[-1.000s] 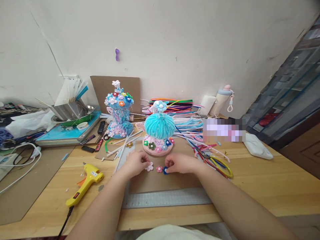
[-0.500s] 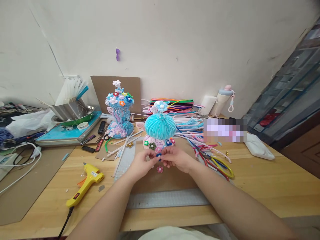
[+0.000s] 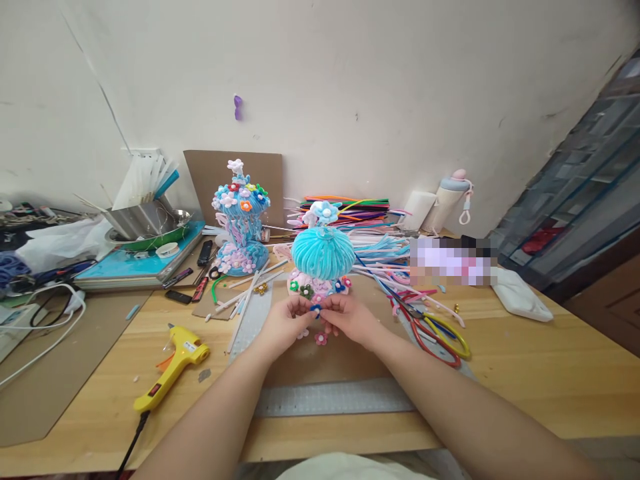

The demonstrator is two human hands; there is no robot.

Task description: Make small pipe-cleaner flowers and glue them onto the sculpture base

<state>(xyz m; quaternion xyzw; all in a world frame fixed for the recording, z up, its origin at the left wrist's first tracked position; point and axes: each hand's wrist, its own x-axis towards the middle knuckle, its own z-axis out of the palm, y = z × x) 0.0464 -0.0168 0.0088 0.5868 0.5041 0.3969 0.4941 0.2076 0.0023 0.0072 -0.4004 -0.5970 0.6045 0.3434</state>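
Observation:
Between the fingertips of both hands is a small dark blue pipe-cleaner flower with a pale centre. My left hand pinches it from the left, and my right hand pinches it from the right. Just behind them stands a light blue pipe-cleaner jellyfish, with several small flowers around its base. A pink flower lies on the cardboard below my fingers. Partly hidden by my left hand is a paler flower.
To the left stands a second, flower-covered jellyfish. A yellow glue gun lies on the table at front left. Scissors and loose pipe cleaners are at right and behind. A steel bowl sits on books at far left.
The blue flower has turned more face-up between my fingertips, and its pale centre shows more. The pale flower by my left hand has come into view. The camera view has shifted slightly.

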